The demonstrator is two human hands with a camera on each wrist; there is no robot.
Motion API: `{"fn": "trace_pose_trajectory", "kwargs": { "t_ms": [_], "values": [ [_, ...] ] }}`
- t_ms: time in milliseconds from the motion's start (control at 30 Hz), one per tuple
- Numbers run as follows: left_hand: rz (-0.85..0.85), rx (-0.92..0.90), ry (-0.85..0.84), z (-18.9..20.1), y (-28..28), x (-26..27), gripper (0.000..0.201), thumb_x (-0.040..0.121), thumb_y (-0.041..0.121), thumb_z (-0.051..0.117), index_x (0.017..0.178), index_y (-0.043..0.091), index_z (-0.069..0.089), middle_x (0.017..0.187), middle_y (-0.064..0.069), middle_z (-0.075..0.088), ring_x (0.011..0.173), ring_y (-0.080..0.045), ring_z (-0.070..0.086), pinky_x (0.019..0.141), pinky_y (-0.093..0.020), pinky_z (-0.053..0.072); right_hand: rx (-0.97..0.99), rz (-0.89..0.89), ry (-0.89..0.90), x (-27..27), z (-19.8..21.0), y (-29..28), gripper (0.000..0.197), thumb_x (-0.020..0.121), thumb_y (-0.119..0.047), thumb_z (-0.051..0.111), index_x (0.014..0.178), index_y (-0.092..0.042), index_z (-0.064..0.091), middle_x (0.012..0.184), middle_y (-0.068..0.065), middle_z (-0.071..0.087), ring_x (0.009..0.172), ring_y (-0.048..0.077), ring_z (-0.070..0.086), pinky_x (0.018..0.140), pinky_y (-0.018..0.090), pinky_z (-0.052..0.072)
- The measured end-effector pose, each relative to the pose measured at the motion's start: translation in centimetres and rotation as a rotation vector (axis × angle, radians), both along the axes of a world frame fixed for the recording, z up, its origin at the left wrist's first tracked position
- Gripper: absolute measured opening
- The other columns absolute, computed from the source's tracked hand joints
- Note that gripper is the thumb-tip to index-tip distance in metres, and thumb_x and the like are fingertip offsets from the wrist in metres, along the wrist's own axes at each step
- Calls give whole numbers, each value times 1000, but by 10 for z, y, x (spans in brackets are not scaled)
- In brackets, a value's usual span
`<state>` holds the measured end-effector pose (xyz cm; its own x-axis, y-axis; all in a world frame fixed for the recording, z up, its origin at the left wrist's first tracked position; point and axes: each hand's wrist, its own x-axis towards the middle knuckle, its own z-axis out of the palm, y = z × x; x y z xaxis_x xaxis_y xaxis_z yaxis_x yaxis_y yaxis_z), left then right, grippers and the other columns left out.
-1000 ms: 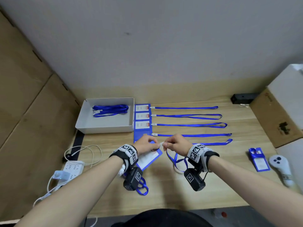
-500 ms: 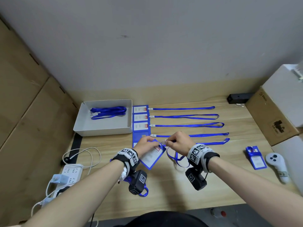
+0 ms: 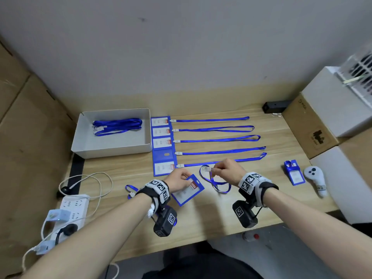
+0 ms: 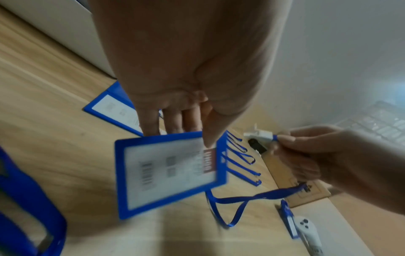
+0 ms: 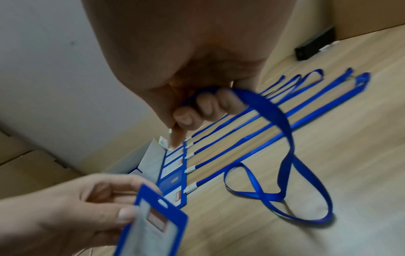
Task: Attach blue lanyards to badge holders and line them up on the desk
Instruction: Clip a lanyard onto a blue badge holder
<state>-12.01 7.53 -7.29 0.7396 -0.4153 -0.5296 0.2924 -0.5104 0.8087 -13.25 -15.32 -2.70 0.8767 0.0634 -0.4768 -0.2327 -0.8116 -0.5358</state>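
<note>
My left hand [image 3: 181, 179] pinches a blue badge holder [image 3: 188, 190] by its top edge and holds it tilted just above the desk; the thumb [image 4: 208, 138] lies over its red-labelled corner. My right hand [image 3: 216, 170] pinches the white clip [image 3: 208, 169] of a blue lanyard [image 3: 219, 184], whose loop droops onto the desk. Clip and holder are a short gap apart. In the right wrist view the lanyard [image 5: 285, 129] runs under the curled fingers [image 5: 203, 107], with the holder [image 5: 153, 225] at lower left.
Five badges with straight lanyards [image 3: 217, 140] lie in a row behind my hands. A white box [image 3: 112, 153] at back left holds spare lanyards [image 3: 117, 124]. Another lanyard [image 3: 130, 191] lies by my left wrist. At right lie a badge holder [image 3: 293, 174], a white controller [image 3: 315, 178] and cardboard boxes [image 3: 310, 125]. A power strip [image 3: 72, 206] lies at left.
My hands, which met at the holder's top edge, have drawn apart. The right hand has moved right with the clip, and the left has drawn the holder back toward me.
</note>
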Motion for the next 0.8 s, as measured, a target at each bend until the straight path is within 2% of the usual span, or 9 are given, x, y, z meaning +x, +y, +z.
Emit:
{"fn": "trace_pose_trajectory", "kwargs": {
  "t_ms": [67, 133, 233, 300, 367, 433, 567, 667, 800],
  "values": [
    [-26, 100, 3, -11, -3, -4, 27, 88, 11, 66, 114, 14, 64, 112, -9, 68, 108, -22, 64, 95, -35, 51, 140, -72, 13, -10, -1, -6, 25, 87, -28, 58, 67, -23, 71, 57, 2, 55, 52, 14, 44, 57, 31, 37],
    [-19, 167, -10, -16, -8, -5, 34, 87, 13, 61, 121, 18, 60, 116, -6, 64, 109, -20, 61, 94, -31, 49, 245, -106, 26, -19, 1, -9, 27, 91, -13, 56, 68, -16, 69, 55, 0, 48, 51, 14, 42, 55, 28, 35],
    [138, 82, -64, -6, -25, -2, 22, 87, 21, 59, 108, 17, 67, 102, -3, 67, 88, -19, 61, 78, -31, 51, 327, -108, 34, -27, 6, -15, 28, 95, -4, 53, 70, -7, 66, 54, 2, 44, 49, 14, 38, 52, 25, 31],
    [154, -59, 0, 9, -40, 0, 20, 93, 28, 59, 97, 12, 69, 91, -3, 71, 80, -18, 61, 69, -28, 46, 372, -111, 47, -27, 8, -21, 28, 96, -3, 51, 72, -5, 64, 54, 2, 42, 48, 13, 36, 50, 23, 29],
    [39, -141, 89, 24, -56, -1, 25, 97, 35, 55, 94, 13, 67, 92, -4, 73, 78, -15, 64, 67, -27, 44, 400, -89, 49, -24, 10, -27, 28, 97, -4, 51, 73, -5, 64, 54, 2, 41, 49, 13, 35, 49, 21, 29],
    [-18, -154, 62, 30, -66, -3, 22, 98, 30, 55, 86, 14, 64, 87, -5, 72, 71, -13, 64, 64, -26, 45, 411, -61, 50, -18, 12, -33, 27, 98, -4, 50, 74, -4, 63, 54, 2, 39, 50, 13, 32, 48, 22, 28],
    [82, -168, 58, 30, -77, -2, 20, 96, 29, 57, 84, 15, 65, 77, -3, 69, 65, -12, 62, 60, -26, 46, 346, 35, 57, -8, 8, -49, 26, 94, -15, 54, 70, -12, 64, 53, -4, 38, 50, 13, 32, 51, 26, 27],
    [88, -133, 33, 26, -89, -6, 21, 98, 25, 54, 83, 13, 63, 71, -1, 67, 61, -12, 60, 55, -23, 46, 307, 146, 74, -5, -1, -58, 23, 85, -28, 56, 66, -19, 66, 56, -4, 42, 58, 18, 36, 58, 28, 32],
    [133, 58, -95, 15, -104, -10, 29, 98, 22, 51, 71, 17, 59, 67, 2, 61, 61, -13, 56, 55, -25, 44, 324, 168, 63, 2, -18, -78, 30, 91, -24, 58, 62, -17, 63, 55, -6, 44, 54, 11, 38, 55, 25, 34]
  ]
}}
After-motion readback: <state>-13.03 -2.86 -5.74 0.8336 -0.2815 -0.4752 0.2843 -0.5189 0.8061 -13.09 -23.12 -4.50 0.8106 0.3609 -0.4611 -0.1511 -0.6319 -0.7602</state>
